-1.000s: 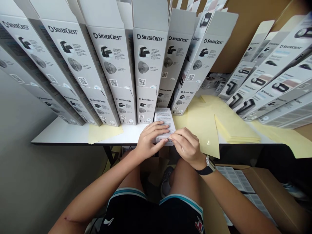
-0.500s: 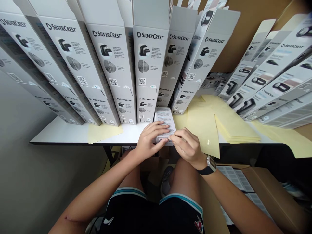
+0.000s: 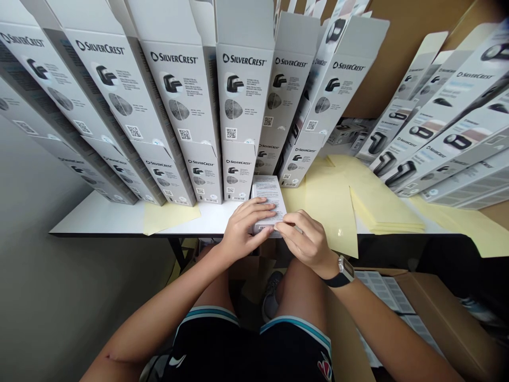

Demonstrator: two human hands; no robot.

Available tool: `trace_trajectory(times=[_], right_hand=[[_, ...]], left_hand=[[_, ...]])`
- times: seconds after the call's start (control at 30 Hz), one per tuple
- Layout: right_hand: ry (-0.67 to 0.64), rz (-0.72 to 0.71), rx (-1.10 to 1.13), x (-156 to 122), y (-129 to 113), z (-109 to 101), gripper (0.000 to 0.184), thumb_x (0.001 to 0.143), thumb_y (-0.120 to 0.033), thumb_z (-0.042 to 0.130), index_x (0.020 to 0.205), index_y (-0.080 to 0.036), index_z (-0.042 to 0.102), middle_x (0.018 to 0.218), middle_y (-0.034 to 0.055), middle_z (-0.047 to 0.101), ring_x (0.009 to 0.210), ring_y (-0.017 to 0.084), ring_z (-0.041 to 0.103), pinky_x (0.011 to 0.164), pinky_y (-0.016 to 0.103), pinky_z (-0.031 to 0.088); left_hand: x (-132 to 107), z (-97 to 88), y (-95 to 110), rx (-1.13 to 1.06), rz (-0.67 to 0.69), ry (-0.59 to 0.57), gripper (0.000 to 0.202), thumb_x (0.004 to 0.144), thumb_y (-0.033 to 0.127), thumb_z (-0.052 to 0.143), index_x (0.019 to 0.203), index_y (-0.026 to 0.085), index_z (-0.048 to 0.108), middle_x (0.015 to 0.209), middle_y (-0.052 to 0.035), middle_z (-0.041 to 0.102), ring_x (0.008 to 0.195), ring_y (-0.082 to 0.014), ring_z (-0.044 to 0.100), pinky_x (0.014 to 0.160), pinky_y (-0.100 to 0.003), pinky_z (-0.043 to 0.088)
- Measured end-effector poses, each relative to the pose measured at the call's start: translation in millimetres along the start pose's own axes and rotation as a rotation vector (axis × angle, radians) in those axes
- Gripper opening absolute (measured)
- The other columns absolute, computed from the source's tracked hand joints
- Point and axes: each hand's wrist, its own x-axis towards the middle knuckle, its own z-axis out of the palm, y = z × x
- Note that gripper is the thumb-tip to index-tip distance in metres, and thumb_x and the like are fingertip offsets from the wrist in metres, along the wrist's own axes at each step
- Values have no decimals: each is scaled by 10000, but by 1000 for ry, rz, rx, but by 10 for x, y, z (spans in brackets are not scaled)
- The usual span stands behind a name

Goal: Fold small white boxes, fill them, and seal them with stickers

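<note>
In the head view, a small white printed carton [image 3: 267,187] lies at the table's front edge, lines of fine text on top and a barcode near its front end. My left hand [image 3: 247,225] lies across it, fingers stretched flat over the top and thumb along the front end. My right hand [image 3: 306,236], with a watch [image 3: 345,269] on the wrist, pinches at the carton's front right corner. The fingers hide whatever is between them. Directly behind stand grey SilverCrest boxes [image 3: 245,101] with their top flaps up.
More SilverCrest boxes [image 3: 429,132] lean at the right. Yellow paper sheets [image 3: 330,207] cover part of the white table [image 3: 214,220], some hanging over its edge. Below right, an open cardboard box [image 3: 433,302] holds printed grey cartons [image 3: 392,294]. A grey wall [image 3: 35,185] is at the left.
Almost nothing differs. My right hand has shifted very slightly at the carton's corner, while my left hand stays in place.
</note>
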Motion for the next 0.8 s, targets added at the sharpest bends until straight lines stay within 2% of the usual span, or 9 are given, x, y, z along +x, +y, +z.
trace_trajectory(times=[0.23,0.57,0.73,0.8], right_hand=[[0,-2,-27,-24,0,16,174,892,-46,589,1002,-179,604,878,85,600,784,158,526,679,287,483],[-43,18,-2,18,24,-25,115,825,-85,661,899,-165,622,856,82,602,765,160,537,681,296,510],[-77,7,112,124,54,-76,104,813,-204,664,893,-150,626,844,85,576,774,175,536,654,313,504],[-67,28,184,175,66,-77,55,844,-197,637,873,-151,626,812,74,571,759,167,531,648,309,487]], left_hand=[[-10,-5,-1,-2,-1,-6,351,858,186,718,1205,193,665,1247,-95,705,1284,-254,576,1106,-508,478],[6,-1,13,8,19,2,367,839,209,735,1199,188,665,1233,-102,707,1280,-259,580,1106,-505,480],[-1,-6,5,-3,15,-9,358,855,212,739,1204,191,662,1239,-96,707,1281,-257,579,1106,-512,480],[-6,-6,2,-7,7,-11,351,863,216,734,1206,196,662,1240,-94,708,1282,-257,580,1105,-515,483]])
